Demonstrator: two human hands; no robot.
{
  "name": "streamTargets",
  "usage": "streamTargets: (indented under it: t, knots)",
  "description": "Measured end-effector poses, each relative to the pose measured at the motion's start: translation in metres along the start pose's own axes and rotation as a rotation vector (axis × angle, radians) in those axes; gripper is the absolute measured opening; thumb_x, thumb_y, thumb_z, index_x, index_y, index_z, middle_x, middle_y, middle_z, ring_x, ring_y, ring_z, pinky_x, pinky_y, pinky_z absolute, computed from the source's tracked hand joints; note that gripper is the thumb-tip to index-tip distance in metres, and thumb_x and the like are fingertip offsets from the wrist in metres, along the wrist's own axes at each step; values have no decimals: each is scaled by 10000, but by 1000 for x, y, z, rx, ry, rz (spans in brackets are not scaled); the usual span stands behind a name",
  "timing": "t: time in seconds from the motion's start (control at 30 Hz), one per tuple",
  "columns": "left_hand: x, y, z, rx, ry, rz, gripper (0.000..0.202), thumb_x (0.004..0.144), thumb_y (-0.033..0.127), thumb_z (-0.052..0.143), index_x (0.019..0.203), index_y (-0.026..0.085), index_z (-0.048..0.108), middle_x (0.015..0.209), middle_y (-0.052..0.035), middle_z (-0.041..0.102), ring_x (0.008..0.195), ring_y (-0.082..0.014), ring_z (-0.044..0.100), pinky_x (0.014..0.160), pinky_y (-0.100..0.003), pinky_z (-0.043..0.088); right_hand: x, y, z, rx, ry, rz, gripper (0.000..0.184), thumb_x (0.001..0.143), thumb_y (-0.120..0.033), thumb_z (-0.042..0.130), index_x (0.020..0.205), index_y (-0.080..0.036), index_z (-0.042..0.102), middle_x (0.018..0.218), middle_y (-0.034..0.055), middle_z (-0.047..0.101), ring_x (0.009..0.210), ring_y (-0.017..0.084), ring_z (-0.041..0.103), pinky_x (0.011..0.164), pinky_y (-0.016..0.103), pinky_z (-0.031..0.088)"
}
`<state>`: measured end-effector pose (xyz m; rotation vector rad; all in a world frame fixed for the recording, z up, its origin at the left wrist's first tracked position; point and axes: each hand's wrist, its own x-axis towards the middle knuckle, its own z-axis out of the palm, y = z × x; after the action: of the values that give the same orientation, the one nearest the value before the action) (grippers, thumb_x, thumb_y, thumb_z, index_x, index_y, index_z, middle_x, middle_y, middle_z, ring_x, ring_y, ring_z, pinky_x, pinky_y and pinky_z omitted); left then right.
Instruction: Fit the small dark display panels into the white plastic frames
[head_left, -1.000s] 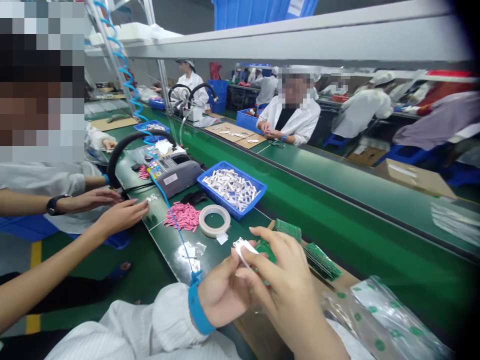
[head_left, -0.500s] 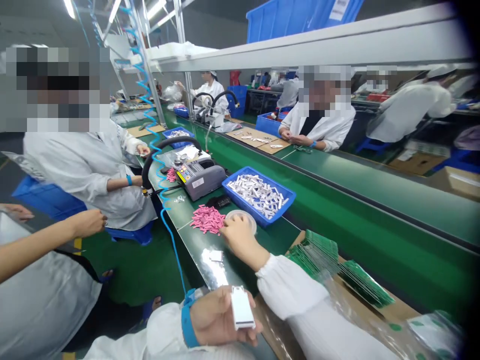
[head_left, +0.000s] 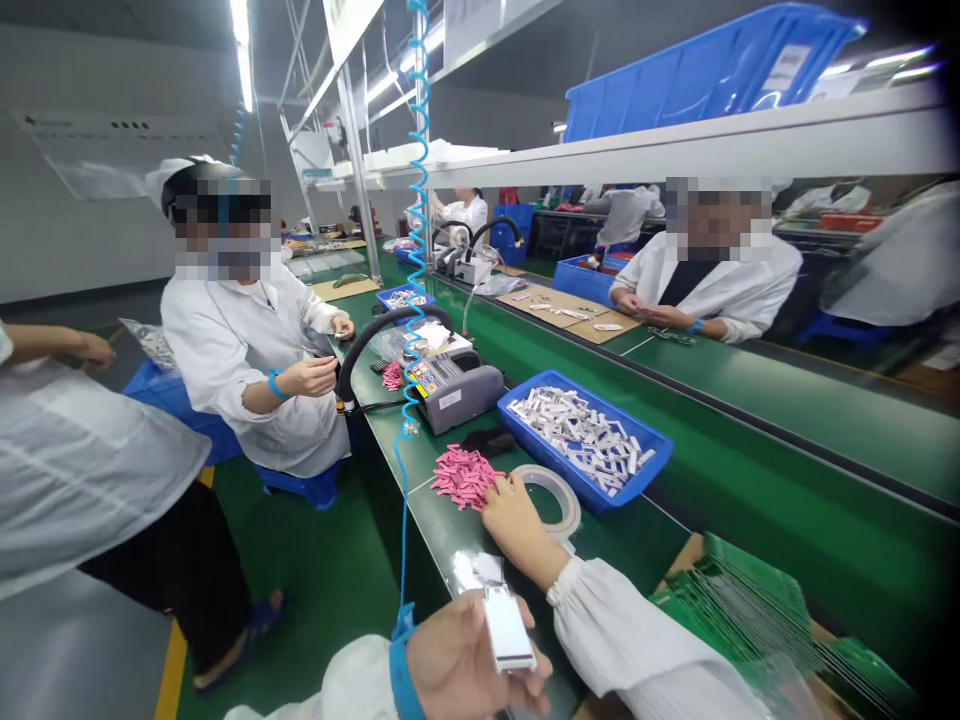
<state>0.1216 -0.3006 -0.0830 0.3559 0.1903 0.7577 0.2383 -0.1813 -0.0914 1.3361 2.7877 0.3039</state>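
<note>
Left hand (head_left: 450, 665) at 6 o'clock in view, grip closed on a white part (head_left: 508, 628). Right hand (head_left: 517, 520) rests on the bench (head_left: 637, 535) at 12 o'clock from the left hand, fingertips at the pink pieces (head_left: 461, 478); its grip cannot be told. The tape roll (head_left: 562, 497) is at its 3 o'clock and the blue tray (head_left: 634, 480) at 2.

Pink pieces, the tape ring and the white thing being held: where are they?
pink pieces (head_left: 463, 478): head view, middle of the pile.
tape ring (head_left: 574, 512): head view, right side of the band.
white thing (head_left: 508, 630): head view, middle of its flat face.
</note>
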Motion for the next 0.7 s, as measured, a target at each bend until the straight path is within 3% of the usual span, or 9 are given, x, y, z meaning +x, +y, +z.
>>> streamTargets:
  t: [0.27, 0.57, 0.7]
  knots:
    - [-11, 23, -2, -52, -69, 81, 383, 804, 457, 628, 1006, 135, 673, 816, -88, 726, 756, -156, 654, 783, -351, 462, 3, 0, -3, -5, -33, 102, 190, 836, -84, 547, 870, -122, 731, 837, 143, 685, 933, 298, 551, 857, 470, 354]
    - [-10, 31, -5, -40, -2, 109, 399, 766, 480, 661, 991, 150, 674, 797, -63, 699, 726, -144, 620, 755, -339, 433, 3, -2, 2, 75, -14, 103, 212, 813, -59, 516, 845, -97, 722, 883, 156, 687, 957, 305, 549, 896, 477, 327]
    - [-8, 34, -2, -24, 20, 133, 401, 756, 482, 670, 974, 146, 681, 783, -58, 688, 709, -137, 604, 744, -337, 431, -2, 1, -5, 158, 33, 120, 190, 779, -41, 517, 793, -78, 703, 822, 164, 690, 876, 299, 588, 831, 458, 367]
